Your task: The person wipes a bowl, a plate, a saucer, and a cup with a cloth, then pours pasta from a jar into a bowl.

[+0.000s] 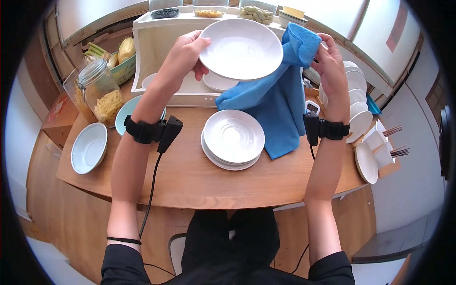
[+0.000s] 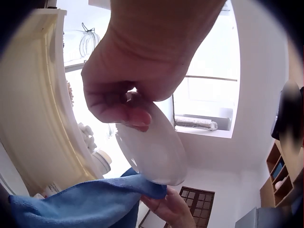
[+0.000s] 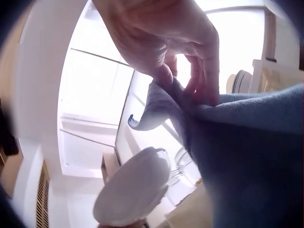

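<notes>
Because only the left hand (image 1: 187, 56) supports the white plate (image 1: 241, 49), a sideways tug from the blue cloth (image 1: 279, 107) could tilt it or slide its rim free. A dropped plate would probably strike the plate stack (image 1: 234, 135), below and between both sets of fingers on the table (image 1: 180, 183).

Left fingers: pinching the plate's rim, thumb over the upper face, other fingers beneath. Right hand (image 1: 331, 62) fingers: pinching the cloth's upper part, beyond the plate's opposite rim. Whether cloth and plate touch cannot be told.
</notes>
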`<state>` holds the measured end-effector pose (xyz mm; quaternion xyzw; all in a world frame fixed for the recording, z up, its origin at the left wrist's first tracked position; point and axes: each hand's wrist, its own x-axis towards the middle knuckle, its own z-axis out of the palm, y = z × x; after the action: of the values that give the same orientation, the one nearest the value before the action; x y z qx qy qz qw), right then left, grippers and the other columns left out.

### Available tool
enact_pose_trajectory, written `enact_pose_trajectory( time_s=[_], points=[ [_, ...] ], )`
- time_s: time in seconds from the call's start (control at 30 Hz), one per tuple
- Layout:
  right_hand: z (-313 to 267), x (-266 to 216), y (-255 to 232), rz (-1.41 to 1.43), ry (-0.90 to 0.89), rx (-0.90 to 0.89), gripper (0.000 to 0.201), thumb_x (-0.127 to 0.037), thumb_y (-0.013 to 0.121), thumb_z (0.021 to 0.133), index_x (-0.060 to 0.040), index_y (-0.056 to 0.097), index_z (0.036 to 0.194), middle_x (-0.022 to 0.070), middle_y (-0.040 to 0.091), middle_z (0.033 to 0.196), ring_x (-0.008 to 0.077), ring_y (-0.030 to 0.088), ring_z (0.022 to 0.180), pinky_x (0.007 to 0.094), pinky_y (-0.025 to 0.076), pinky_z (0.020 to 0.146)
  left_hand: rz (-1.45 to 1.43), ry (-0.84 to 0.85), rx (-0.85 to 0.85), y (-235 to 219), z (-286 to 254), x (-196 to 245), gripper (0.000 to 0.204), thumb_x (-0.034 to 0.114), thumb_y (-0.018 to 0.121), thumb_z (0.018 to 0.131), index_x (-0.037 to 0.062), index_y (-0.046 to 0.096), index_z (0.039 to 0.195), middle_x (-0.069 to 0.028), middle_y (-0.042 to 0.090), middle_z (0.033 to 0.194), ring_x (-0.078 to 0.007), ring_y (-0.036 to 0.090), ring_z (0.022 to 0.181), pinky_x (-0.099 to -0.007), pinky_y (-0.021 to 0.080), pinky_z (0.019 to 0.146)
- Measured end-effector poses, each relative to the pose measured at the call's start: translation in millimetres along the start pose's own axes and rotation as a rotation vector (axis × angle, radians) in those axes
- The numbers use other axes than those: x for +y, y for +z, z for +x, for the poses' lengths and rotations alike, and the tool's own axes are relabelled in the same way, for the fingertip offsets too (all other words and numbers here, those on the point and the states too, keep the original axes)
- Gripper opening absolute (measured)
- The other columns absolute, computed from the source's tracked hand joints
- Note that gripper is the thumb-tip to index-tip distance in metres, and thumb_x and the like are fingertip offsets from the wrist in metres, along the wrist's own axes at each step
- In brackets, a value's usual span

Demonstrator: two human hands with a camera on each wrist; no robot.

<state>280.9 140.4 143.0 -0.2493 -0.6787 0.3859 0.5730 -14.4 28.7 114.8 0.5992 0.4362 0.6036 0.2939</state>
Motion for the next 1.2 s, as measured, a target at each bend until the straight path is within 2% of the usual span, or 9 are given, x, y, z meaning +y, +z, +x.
enact_pose_trajectory(
  time_s=[0.23,0.5,0.63,0.7,0.73,0.77,0.87,1.07,1.2],
  points=[
    [-9.2,-1.3,27.1,0.340,0.027,-0.192,0.023,-0.018,0.043,0.103,-0.0102,0.049,0.124,0.0013,0.060,0.098,0.0050,0.061,0.083,0.0207,0.054,0.068,-0.029,-0.004,-0.060,11.5,-5.6,2.6,0.034,0.024,0.046,0.095,-0.0031,0.056,0.114,-0.0019,0.056,0.063,-0.0057,0.050,0.042,-0.0188,0.038,0.034],
    [-17.5,-1.7,48.1,-0.100,0.169,-0.496,0.021,-0.012,0.055,0.095,-0.0104,0.049,0.116,-0.0037,0.058,0.082,0.0003,0.054,0.066,0.0137,0.042,0.054,0.047,-0.050,-0.129,-0.6,-5.1,6.2,0.030,0.028,0.049,0.093,0.0008,0.062,0.089,-0.0038,0.056,0.058,-0.0086,0.051,0.041,-0.0228,0.042,0.037],
    [-11.8,15.8,53.4,-0.105,0.142,-0.388,0.021,-0.010,0.061,0.090,-0.0080,0.057,0.110,0.0009,0.059,0.080,0.0033,0.052,0.065,0.0163,0.039,0.050,-0.002,-0.136,-0.142,3.1,-2.8,3.8,0.044,0.040,0.046,0.096,-0.0010,0.062,0.091,-0.0071,0.059,0.061,-0.0114,0.055,0.046,-0.0251,0.049,0.046],
    [-8.3,18.0,51.2,-0.073,0.161,-0.384,0.018,-0.009,0.061,0.090,-0.0074,0.058,0.108,0.0026,0.062,0.083,0.0029,0.055,0.067,0.0152,0.042,0.051,-0.133,-0.080,-0.155,15.7,-10.2,9.2,0.059,0.057,0.043,0.096,0.0003,0.059,0.098,-0.0074,0.061,0.067,-0.0133,0.058,0.051,-0.0267,0.052,0.055],
    [-6.7,19.2,50.1,-0.032,0.184,-0.371,0.018,-0.009,0.061,0.090,-0.0073,0.058,0.108,0.0032,0.063,0.084,0.0026,0.057,0.067,0.0145,0.043,0.052,-0.134,-0.057,-0.314,9.1,-3.9,1.2,0.077,0.067,0.039,0.093,-0.0035,0.051,0.121,-0.0196,0.064,0.100,-0.0226,0.068,0.087,-0.0318,0.056,0.075],
    [-6.8,18.6,50.0,0.008,0.208,-0.357,0.018,-0.008,0.061,0.090,-0.0071,0.058,0.108,0.0037,0.064,0.085,0.0023,0.058,0.068,0.0137,0.044,0.052,-0.132,-0.059,-0.314,12.4,-6.1,0.3,0.077,0.067,0.039,0.093,-0.0035,0.051,0.121,-0.0196,0.064,0.100,-0.0226,0.068,0.087,-0.0318,0.056,0.075],
    [-10.5,12.1,51.0,0.024,0.221,-0.322,0.017,-0.009,0.060,0.091,-0.0050,0.057,0.108,0.0038,0.065,0.086,0.0027,0.060,0.067,0.0133,0.047,0.053,0.053,0.161,-0.239,19.1,-10.3,3.5,0.120,0.079,0.053,0.077,-0.0073,0.007,0.147,-0.0325,0.039,0.137,-0.0387,0.047,0.128,-0.0401,0.050,0.096],
    [-12.8,6.8,54.0,0.032,0.229,-0.300,0.021,-0.011,0.060,0.092,-0.0025,0.057,0.110,0.0039,0.065,0.088,0.0041,0.061,0.070,0.0163,0.050,0.058,0.107,0.474,-0.157,33.8,-3.9,-13.5,0.121,0.059,0.073,0.076,-0.0060,0.000,0.148,-0.0355,0.040,0.133,-0.0400,0.047,0.126,-0.0447,0.051,0.095],
    [-16.7,5.4,57.4,0.092,0.207,-0.316,0.025,-0.017,0.056,0.096,-0.0031,0.055,0.116,0.0031,0.062,0.091,0.0044,0.060,0.071,0.0186,0.052,0.060,-0.081,0.323,-0.173,35.0,-10.2,-6.2,0.111,0.058,0.071,0.078,-0.0060,0.010,0.145,-0.0325,0.041,0.133,-0.0377,0.049,0.124,-0.0425,0.052,0.095]
  ],
)
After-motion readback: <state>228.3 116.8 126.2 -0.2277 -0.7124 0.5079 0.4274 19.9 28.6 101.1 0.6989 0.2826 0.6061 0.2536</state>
